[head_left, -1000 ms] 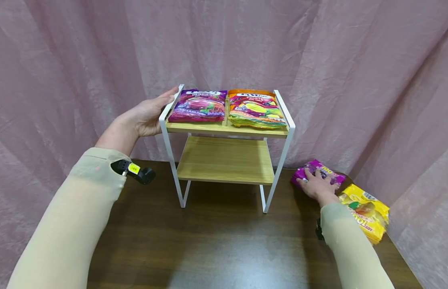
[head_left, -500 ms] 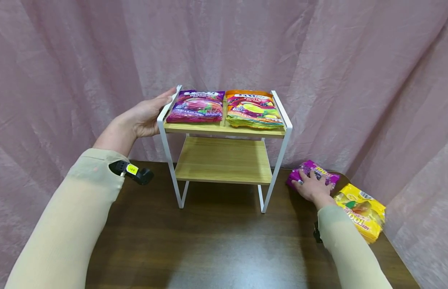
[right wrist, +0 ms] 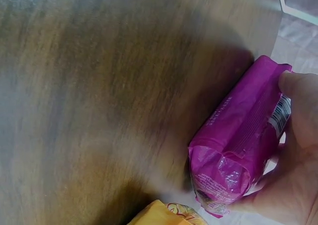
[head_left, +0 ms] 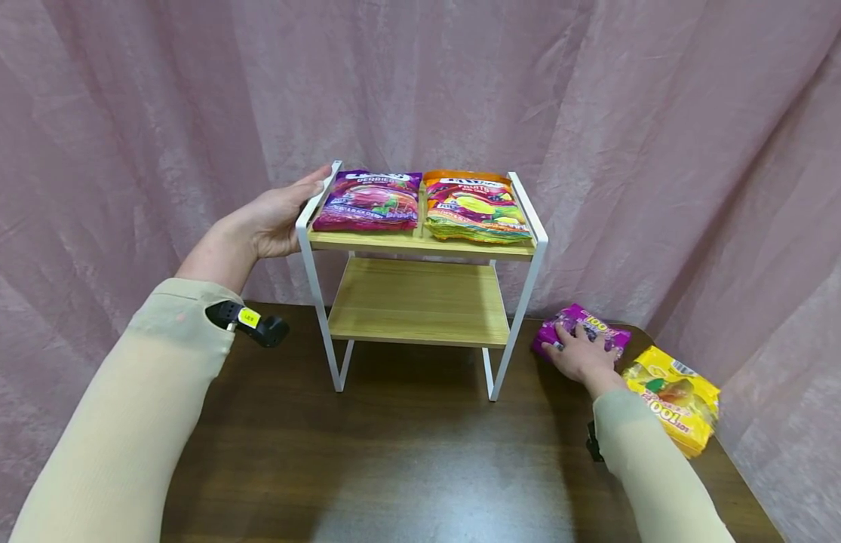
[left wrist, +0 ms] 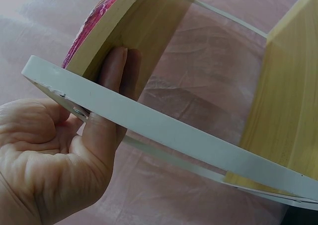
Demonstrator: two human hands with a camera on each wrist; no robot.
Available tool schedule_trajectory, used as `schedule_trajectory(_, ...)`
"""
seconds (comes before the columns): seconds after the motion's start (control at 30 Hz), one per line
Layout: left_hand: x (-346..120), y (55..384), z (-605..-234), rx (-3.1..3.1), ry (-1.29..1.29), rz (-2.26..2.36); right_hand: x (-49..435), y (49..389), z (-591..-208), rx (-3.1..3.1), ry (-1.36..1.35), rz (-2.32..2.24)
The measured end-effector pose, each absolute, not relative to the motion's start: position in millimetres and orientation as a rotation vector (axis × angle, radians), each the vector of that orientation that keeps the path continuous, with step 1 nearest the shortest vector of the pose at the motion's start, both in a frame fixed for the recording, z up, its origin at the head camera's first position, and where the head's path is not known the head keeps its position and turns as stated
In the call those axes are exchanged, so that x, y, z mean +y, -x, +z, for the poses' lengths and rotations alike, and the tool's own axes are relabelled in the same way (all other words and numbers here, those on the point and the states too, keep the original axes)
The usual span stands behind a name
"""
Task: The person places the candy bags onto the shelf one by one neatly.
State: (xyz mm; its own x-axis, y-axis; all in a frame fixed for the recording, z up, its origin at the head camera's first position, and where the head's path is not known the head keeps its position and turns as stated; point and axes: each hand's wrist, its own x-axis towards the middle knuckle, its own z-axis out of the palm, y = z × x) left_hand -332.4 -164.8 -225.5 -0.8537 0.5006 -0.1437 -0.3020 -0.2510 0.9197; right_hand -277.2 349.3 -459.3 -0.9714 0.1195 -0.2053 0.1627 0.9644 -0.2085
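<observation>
A two-tier wooden shelf [head_left: 420, 298] with white metal side frames stands on the table. My left hand [head_left: 274, 215] grips its left frame near the top; in the left wrist view fingers [left wrist: 113, 68] pass round the white bar under the top board. At the right, my right hand [head_left: 583, 354] lies over a purple candy bag [head_left: 600, 324] with fingers spread. The right wrist view has the thumb at one end of that bag [right wrist: 236, 120] and the hand curved round it. On the top board lie a purple berries bag [head_left: 370, 204] and an orange fruits bag [head_left: 476, 207], side by side.
A yellow candy bag [head_left: 674, 400] lies on the brown table [head_left: 393, 460] beside my right wrist, near the table's right edge. A pink curtain [head_left: 420, 83] hangs close behind the shelf and along the right side.
The purple bag under my right hand has shifted slightly left, towards the shelf. The whole head view has drifted a little; the left hand keeps its grip on the frame.
</observation>
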Motion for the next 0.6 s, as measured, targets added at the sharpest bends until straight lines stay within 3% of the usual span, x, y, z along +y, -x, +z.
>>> schedule_trajectory(0.6,-165,333,-226,1.498,-0.228,2.142,341,262,-462,2.955,-0.142,-0.28)
